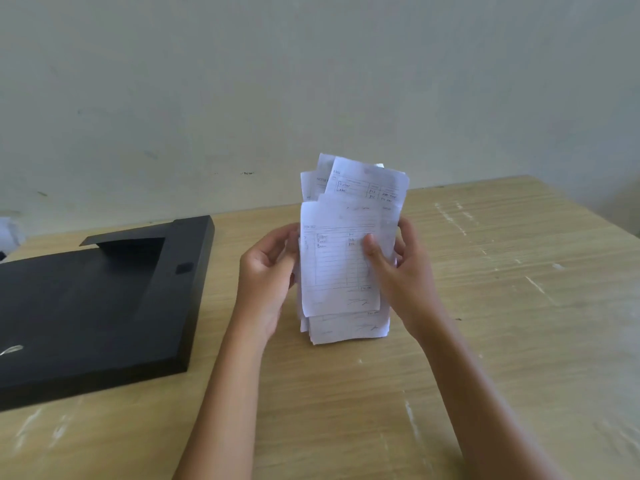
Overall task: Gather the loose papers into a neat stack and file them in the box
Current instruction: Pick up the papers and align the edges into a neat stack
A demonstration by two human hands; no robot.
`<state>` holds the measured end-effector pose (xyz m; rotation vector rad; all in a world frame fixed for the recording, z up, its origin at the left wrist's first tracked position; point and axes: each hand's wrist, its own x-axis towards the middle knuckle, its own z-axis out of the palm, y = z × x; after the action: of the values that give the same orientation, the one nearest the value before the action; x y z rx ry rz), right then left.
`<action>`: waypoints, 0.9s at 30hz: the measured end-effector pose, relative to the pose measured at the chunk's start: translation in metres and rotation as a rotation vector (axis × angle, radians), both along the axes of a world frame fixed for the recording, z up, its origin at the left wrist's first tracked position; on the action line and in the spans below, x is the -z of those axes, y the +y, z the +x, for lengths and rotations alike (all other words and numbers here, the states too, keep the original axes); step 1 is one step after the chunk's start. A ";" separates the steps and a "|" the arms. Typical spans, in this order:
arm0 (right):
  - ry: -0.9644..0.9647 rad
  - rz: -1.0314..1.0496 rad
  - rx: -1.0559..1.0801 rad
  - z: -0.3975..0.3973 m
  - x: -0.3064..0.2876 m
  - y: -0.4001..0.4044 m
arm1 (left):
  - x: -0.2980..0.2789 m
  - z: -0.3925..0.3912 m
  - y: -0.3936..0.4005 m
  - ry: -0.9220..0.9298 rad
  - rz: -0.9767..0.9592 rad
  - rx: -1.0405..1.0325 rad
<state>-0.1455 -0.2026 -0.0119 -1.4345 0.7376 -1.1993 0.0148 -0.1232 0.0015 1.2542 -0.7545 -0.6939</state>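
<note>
Currently, both the left hand and right hand pinch the uneven papers upright above the scuffed wooden table; black box lies left, pale wall behind.

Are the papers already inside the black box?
No: both hands hold the papers upright beside the black box.

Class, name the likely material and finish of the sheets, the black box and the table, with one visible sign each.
Sheets: thin matte paper, curling edges. Black box: matte, probably card or plastic. Table: pale wood-grain surface, scuffed white, perhaps laminate.
</note>
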 end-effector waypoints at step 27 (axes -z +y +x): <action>-0.184 -0.056 0.080 0.014 -0.017 0.023 | -0.011 -0.018 0.007 -0.322 -0.167 -0.038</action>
<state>-0.1319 -0.1800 0.0048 -1.3296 0.6426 -1.4028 -0.0031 -0.1158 0.0128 1.2374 -1.0279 -0.3921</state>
